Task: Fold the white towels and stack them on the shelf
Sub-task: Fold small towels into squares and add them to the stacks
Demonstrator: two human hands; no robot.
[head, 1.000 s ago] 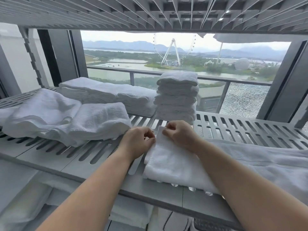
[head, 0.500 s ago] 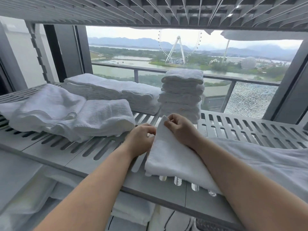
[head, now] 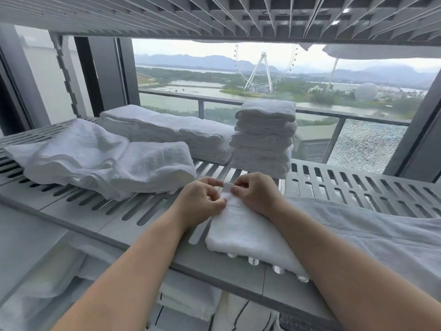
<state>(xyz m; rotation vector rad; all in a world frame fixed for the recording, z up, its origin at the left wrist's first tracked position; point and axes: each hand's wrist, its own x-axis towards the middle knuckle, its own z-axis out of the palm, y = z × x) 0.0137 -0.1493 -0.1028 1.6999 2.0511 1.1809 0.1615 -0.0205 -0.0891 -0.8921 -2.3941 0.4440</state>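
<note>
A small white towel (head: 241,232) lies folded near the front edge of the grey slatted shelf (head: 358,187). My left hand (head: 200,201) and my right hand (head: 255,194) both pinch its far end, close together. Just behind my hands a neat stack of several folded white towels (head: 263,139) stands on the shelf. My right forearm lies over the near right part of the towel.
Loose white towels (head: 95,158) lie heaped at the left, with a flat folded pile (head: 167,130) behind them. A larger white cloth (head: 381,230) spreads over the shelf's right side. Another shelf (head: 214,15) hangs close overhead. More towels (head: 186,304) sit on the level below.
My two hands have drawn closer together at the towel's far end, and the raised corner has come down into a narrower fold.
</note>
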